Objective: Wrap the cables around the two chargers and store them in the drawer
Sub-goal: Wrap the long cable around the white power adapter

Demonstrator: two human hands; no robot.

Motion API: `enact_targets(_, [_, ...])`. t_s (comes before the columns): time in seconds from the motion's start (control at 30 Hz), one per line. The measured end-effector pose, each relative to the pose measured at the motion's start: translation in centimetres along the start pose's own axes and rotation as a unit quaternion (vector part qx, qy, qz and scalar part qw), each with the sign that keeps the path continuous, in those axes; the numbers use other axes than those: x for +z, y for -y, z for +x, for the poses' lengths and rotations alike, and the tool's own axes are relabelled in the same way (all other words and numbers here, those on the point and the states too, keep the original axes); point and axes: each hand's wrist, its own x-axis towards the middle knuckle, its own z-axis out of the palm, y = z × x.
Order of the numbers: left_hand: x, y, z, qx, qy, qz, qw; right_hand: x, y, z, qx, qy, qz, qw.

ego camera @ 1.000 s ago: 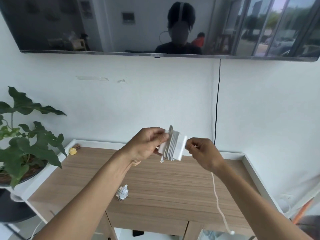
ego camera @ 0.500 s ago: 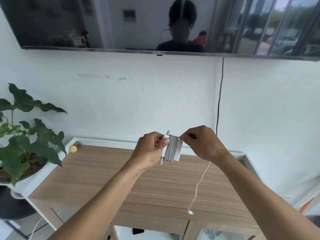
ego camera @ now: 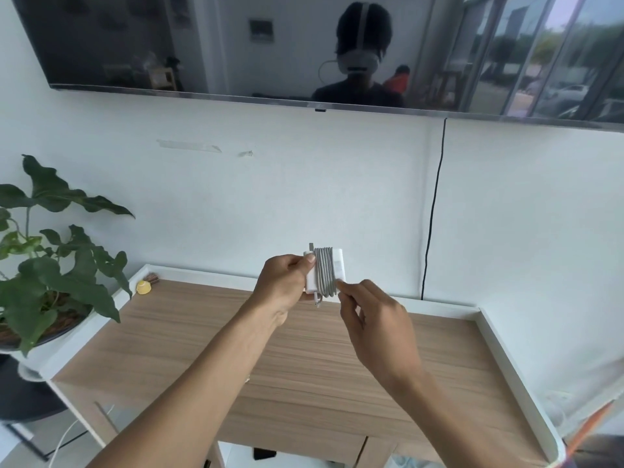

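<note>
A white square charger (ego camera: 337, 265) is held upright in the air above the wooden desk (ego camera: 304, 376). Its grey-white cable (ego camera: 325, 271) is wound around its middle in several tight turns. My left hand (ego camera: 285, 282) grips the charger's left edge, thumb on top near the plug prongs. My right hand (ego camera: 371, 319) pinches the last bit of cable at the charger's lower right corner. No loose cable hangs down. The second charger is hidden behind my left forearm.
A potted green plant (ego camera: 50, 271) stands at the desk's left end. A small yellow object (ego camera: 144, 287) lies at the back left corner. A black cord (ego camera: 434, 211) runs down the wall from the mounted screen (ego camera: 304, 45). A white raised rim (ego camera: 499, 349) borders the desk.
The dangling cable tail has been wound onto the charger and no longer hangs. My right hand dropped from the charger's top to its lower right corner. The second charger is covered by my arm.
</note>
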Motion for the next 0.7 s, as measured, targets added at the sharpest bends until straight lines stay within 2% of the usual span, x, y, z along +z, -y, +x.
enact_targets(0.13, [-0.6, -0.5, 0.0, -0.011, 0.021, -0.033, 0.999, 0.9, -1.0, -1.2, 0.019, -0.026, 0.094, 0.995])
enact_targets(0.23, [-0.7, -0.2, -0.2, -0.02, 0.028, -0.034, 0.999, 1.2, -1.5, -1.5, 0.032, -0.032, 0.119, 0.992])
enact_targets(0.33, [-0.5, -0.1, -0.5, -0.039, 0.057, -0.09, 0.994, 1.2, -1.1, -1.5, 0.057, -0.033, 0.169, 0.983])
enact_targets(0.4, [-0.6, -0.1, -0.7, -0.04, 0.079, -0.117, 0.989, 1.3, -1.1, -1.5, 0.117, -0.019, 0.244, 0.963])
enact_targets(0.5, [-1.2, 0.2, -0.7, -0.031, 0.101, -0.129, 0.986, 1.3, -1.3, -1.2, 0.205, 0.027, 0.366, 0.907])
enact_targets(0.7, [-1.8, 0.6, -0.9, -0.01, 0.148, -0.145, 0.978, 1.2, -1.9, 0.0, 0.273, 0.079, 0.403, 0.87])
